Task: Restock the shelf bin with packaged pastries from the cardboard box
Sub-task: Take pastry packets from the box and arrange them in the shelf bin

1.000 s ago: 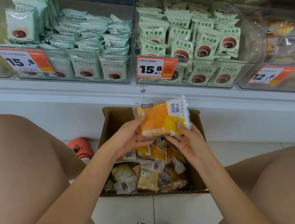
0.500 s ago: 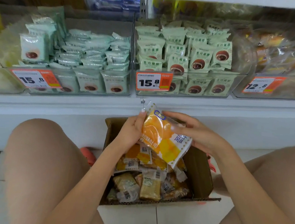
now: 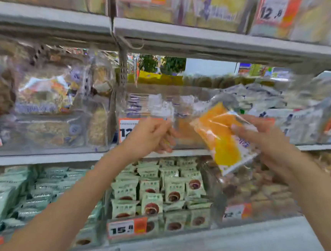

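I hold one orange pastry packet [image 3: 222, 138] in my right hand [image 3: 269, 142], right of centre, fingers pinched round it, before the clear shelf bin [image 3: 161, 113] mid-frame. My left hand [image 3: 149, 137] hangs loosely curled and holds nothing. Three price tags [image 3: 126, 229] are readable. Green packets [image 3: 152, 202] fill two bins below, behind my forearms.
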The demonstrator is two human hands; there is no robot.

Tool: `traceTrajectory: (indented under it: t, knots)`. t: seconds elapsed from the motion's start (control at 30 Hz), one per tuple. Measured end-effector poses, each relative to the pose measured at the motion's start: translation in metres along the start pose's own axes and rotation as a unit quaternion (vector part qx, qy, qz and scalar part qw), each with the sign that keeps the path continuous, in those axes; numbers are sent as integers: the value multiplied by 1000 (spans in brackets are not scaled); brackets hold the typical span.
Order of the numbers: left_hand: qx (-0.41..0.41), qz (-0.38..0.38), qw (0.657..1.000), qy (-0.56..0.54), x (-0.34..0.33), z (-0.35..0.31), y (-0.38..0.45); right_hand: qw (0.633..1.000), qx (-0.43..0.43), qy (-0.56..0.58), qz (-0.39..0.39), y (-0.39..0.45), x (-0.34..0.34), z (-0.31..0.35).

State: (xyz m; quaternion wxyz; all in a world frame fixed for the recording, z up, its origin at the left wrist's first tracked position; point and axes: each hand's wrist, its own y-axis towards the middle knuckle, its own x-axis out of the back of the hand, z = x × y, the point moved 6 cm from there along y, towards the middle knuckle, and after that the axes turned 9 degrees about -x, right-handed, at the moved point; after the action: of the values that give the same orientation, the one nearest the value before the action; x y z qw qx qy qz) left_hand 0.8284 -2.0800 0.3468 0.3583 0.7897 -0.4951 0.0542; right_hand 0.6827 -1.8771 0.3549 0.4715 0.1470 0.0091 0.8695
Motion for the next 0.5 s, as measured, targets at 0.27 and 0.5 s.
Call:
traceTrajectory:
  t: [0.27, 0.5]
  knots:
    - [-120, 89, 923, 354, -43, -24, 204, 931, 127, -268, -213, 104, 27, 125]
    - [-55, 279, 857, 430, -90, 36, 277, 877, 141, -409, -210, 196, -17, 100]
